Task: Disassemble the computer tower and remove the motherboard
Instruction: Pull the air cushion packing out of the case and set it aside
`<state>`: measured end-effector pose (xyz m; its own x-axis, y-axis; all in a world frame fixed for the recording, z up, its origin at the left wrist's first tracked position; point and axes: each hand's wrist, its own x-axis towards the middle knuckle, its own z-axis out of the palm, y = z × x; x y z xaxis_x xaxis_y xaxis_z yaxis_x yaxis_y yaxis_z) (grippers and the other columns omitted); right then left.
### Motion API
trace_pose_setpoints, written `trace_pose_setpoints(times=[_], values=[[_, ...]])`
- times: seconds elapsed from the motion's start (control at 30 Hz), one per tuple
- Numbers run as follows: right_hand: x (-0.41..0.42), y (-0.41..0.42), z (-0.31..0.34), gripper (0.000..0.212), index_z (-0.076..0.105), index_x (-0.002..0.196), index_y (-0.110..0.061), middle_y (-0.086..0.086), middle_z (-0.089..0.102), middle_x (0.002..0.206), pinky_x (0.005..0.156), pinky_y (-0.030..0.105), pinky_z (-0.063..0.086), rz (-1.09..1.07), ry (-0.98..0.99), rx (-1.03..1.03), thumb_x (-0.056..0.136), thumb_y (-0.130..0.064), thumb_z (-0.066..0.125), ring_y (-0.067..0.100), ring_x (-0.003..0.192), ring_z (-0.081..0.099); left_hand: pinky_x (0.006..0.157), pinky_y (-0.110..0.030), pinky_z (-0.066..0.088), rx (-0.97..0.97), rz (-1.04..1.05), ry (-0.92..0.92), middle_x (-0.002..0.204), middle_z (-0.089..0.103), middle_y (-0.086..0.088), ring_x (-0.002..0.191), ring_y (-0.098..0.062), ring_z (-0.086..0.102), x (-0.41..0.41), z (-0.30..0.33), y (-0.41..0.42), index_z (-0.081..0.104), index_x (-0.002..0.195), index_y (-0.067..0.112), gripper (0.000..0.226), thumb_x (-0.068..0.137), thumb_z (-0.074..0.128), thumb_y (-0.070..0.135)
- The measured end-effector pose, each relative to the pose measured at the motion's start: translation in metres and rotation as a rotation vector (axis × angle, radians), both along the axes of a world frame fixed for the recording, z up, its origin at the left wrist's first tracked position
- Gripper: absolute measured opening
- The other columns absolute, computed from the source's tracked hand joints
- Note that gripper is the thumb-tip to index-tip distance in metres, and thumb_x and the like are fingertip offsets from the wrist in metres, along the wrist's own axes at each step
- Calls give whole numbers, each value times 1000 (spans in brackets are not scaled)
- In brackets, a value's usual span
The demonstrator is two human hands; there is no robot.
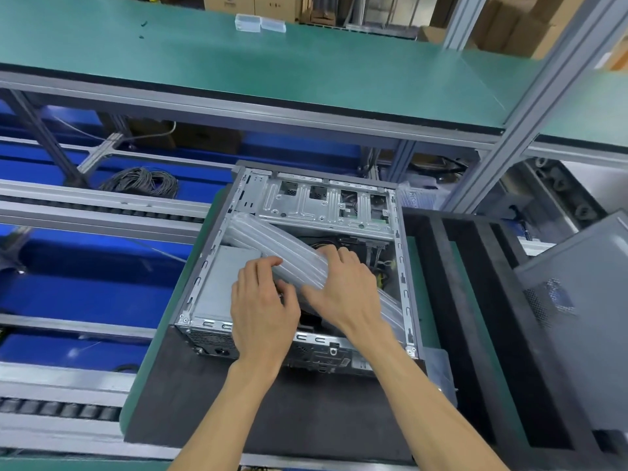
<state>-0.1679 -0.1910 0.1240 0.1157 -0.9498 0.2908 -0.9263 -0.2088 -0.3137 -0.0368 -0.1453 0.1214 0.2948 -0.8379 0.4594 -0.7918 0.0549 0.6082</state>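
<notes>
Both hands (265,300) (343,287) grip air cushion (272,243) inside tower (339,205).

The computer tower (299,263) lies on its side on a dark mat, side panel off, metal interior exposed. A translucent ribbed air-cushion strip (272,246) lies diagonally across its open cavity.
</notes>
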Motion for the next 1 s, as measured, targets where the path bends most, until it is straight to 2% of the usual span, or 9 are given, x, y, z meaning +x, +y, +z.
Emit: trace_pose_setpoints(times=[0.3, 0.43, 0.6, 0.73, 0.83, 0.87, 0.93, 1.0], values=[[4, 12, 3, 58, 54, 118, -19, -5, 59, 104, 78, 33, 47, -36, -16, -85, 70, -53, 57, 17, 94, 55, 75, -33, 43, 0, 56, 0, 101, 55, 5, 87, -15, 49, -1, -3, 0, 49, 110, 21, 35, 80, 61, 8], [5, 15, 4, 54, 53, 114, -20, -7, 58, 100, 76, 31, 45, -57, -15, -104, 72, -54, 62, 15, 91, 54, 76, -32, 42, 8, 77, -5, 102, 55, 4, 87, -15, 50, -2, -2, -1, 49, 110, 20, 32, 82, 62, 13], [4, 20, 8, 55, 52, 111, -17, -5, 58, 100, 77, 31, 45, -70, -59, -111, 73, -55, 59, 17, 90, 55, 85, -33, 38, 39, 107, -17, 104, 57, 3, 93, -17, 52, -3, -2, -4, 49, 111, 18, 27, 90, 58, 32], [0, 25, 12, 53, 50, 109, -16, -5, 57, 97, 75, 30, 44, -63, -84, -102, 71, -51, 63, 17, 87, 54, 91, -33, 36, 128, 101, 32, 105, 59, 5, 97, -16, 52, -5, 5, -6, 50, 113, 19, 35, 96, 49, 49], [-2, 28, 17, 53, 48, 108, -16, -5, 55, 94, 71, 30, 42, -52, -108, -112, 69, -46, 69, 17, 84, 54, 93, -34, 42, 192, 54, 282, 110, 58, 9, 100, -10, 55, -4, 18, -8, 46, 119, 22, 52, 89, 49, 65], [-3, 29, 19, 56, 47, 109, -16, -5, 55, 95, 71, 30, 43, -57, -141, -119, 68, -47, 70, 17, 83, 54, 88, -33, 48, 204, 19, 423, 111, 59, 10, 96, -6, 59, -4, 25, -9, 43, 121, 24, 60, 84, 51, 71], [-5, 30, 24, 65, 45, 115, -17, -5, 55, 101, 75, 32, 48, -83, -234, -129, 65, -50, 72, 17, 88, 55, 69, -20, 52, 225, -76, 655, 109, 60, 11, 86, 4, 64, -9, 40, -12, 36, 129, 24, 78, 75, 56, 77], [-10, 33, 28, 76, 40, 125, -19, -5, 56, 113, 85, 34, 50, -96, -308, -113, 66, -55, 73, 17, 100, 55, 57, -8, 49, 224, -164, 803, 111, 61, 10, 85, 10, 63, -18, 49, -16, 33, 137, 22, 82, 77, 63, 69]])
